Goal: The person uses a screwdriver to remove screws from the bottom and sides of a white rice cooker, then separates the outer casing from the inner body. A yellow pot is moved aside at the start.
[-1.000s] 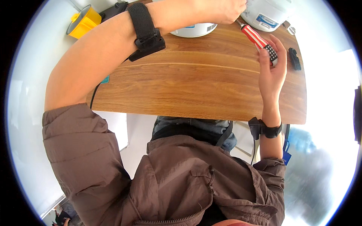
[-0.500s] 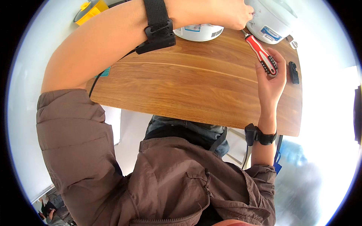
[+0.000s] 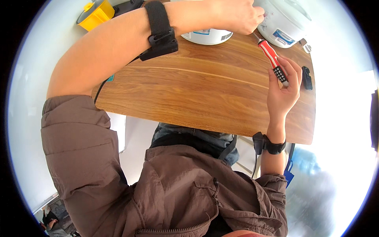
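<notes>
In my right hand (image 3: 285, 85), the fingers are wrapped loosely round the handle of a red, white and black screwdriver (image 3: 269, 55), whose thin shaft points up and away. My left hand (image 3: 241, 15) reaches across to the far side with its fingers curled closed, close above the screwdriver's tip. Whatever those fingers pinch is hidden. Right of my left hand stands a white rice cooker (image 3: 294, 23) with a blue-marked panel, seemingly close to the fingertips. Partly covered by my left wrist is another white rounded appliance (image 3: 209, 37).
The wooden table (image 3: 189, 87) has a curved front edge. A small black device (image 3: 307, 78) lies near its right edge. Far left are a yellow container (image 3: 96, 15) and a dark object (image 3: 128, 6). A green piece (image 3: 111, 78) shows beneath my left arm.
The screwdriver's handle has turned in my right hand, and the fingers have shifted around it. My left hand has moved slightly left and down, staying curled.
</notes>
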{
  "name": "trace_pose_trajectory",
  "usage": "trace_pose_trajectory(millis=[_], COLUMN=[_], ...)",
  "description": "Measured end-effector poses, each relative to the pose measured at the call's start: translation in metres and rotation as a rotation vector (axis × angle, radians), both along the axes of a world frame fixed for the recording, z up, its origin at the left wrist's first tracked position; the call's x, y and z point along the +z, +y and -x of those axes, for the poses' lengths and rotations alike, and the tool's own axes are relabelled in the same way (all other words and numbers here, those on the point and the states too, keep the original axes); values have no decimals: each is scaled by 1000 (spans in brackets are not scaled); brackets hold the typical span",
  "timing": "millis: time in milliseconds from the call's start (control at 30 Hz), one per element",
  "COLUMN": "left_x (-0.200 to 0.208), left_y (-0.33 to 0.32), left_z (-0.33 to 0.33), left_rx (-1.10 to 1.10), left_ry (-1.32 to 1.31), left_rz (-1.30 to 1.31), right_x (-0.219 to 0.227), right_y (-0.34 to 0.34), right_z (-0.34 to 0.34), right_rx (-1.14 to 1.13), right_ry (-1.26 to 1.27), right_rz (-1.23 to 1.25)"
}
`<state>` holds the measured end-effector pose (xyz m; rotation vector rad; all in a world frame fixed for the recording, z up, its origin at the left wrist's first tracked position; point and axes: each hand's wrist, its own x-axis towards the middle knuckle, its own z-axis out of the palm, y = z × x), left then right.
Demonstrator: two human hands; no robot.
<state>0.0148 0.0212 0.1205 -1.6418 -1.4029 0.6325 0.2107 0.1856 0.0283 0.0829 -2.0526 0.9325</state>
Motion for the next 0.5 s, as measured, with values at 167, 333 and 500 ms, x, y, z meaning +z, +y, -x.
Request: trace_pose_trajectory(millis=[167, 333, 500], left_x=[-6, -3, 25], left_y=[-3, -19, -89], left_z=[3, -8, -20], left_rx=[-21, -10, 15], left_ry=[-70, -94, -799], left_rz=[-113, -225, -388], right_x=[-6, -22, -56], right_y=[5, 20, 59], right_z=[-4, -10, -2], right_rx=[-4, -59, 5], right_ry=[-12, -45, -126], right_rz=[68, 346, 644])
